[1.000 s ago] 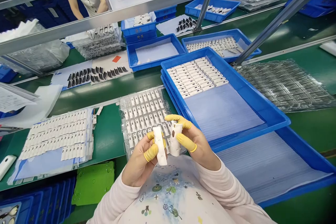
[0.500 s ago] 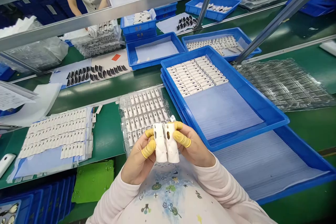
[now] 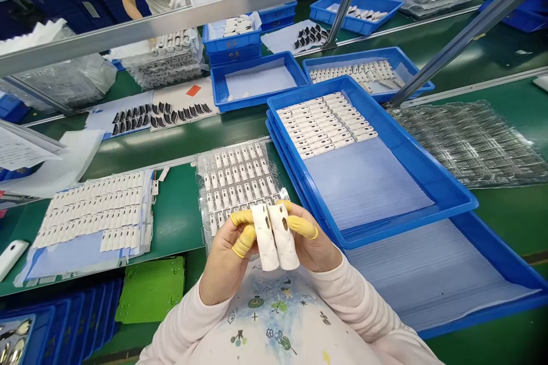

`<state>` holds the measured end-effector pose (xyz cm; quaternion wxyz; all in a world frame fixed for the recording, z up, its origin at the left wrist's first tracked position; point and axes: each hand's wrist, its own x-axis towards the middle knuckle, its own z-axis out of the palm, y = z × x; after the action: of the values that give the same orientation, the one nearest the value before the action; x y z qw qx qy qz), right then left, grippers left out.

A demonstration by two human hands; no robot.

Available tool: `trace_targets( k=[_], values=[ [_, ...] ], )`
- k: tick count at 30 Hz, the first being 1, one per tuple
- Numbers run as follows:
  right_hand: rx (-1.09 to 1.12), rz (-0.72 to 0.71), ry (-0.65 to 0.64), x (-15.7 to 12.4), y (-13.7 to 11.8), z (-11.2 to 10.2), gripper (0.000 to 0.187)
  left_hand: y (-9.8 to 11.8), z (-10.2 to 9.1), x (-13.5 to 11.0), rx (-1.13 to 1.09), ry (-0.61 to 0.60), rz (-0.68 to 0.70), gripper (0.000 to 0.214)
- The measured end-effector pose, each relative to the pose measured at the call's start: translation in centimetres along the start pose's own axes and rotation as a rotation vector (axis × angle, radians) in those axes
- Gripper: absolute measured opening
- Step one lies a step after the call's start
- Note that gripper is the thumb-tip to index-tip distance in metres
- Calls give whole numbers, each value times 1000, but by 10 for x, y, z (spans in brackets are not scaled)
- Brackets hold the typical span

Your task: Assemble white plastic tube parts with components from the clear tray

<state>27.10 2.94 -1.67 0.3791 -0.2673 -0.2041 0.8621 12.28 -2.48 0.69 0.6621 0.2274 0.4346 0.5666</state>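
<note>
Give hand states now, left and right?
Left hand: closed, holding left white part.
Right hand: closed, holding right white part.

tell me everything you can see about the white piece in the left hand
The white piece is a long, narrow, slightly curved shell, smooth and matte like moulded plastic. A dark oval slot sits near its top. It stands almost upright, top tipped a little left, in front of the person's chest. The left hand pinches its left edge with yellow-capped fingers. Its right edge lies against a twin piece held by the right hand.
</note>
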Motion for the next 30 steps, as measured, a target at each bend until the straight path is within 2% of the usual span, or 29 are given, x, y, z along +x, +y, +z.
trace_targets(
  k=[5, 13, 18, 21, 25, 30],
  values=[
    [28, 7, -17, 1, 1, 2, 39, 3, 0, -1, 6, -6, -9, 28],
    [46, -18, -58, 12, 4, 9, 35, 10, -2, 4, -110, -44, -96, 37],
    [119, 50, -22, 23, 6, 13, 37, 12, 2, 12, -299, 6, -133, 32],
    [218, 107, -9, 28, 5, 13, 38, 16, 5, 17, -482, 46, -250, 33],
    [370, 139, 37, 31, 4, 9, 21, 23, 8, 20, -668, 147, -410, 38],
    [442, 144, 12, 31, 2, 9, 16, 25, 11, 22, -722, 151, -422, 41]
  ],
)
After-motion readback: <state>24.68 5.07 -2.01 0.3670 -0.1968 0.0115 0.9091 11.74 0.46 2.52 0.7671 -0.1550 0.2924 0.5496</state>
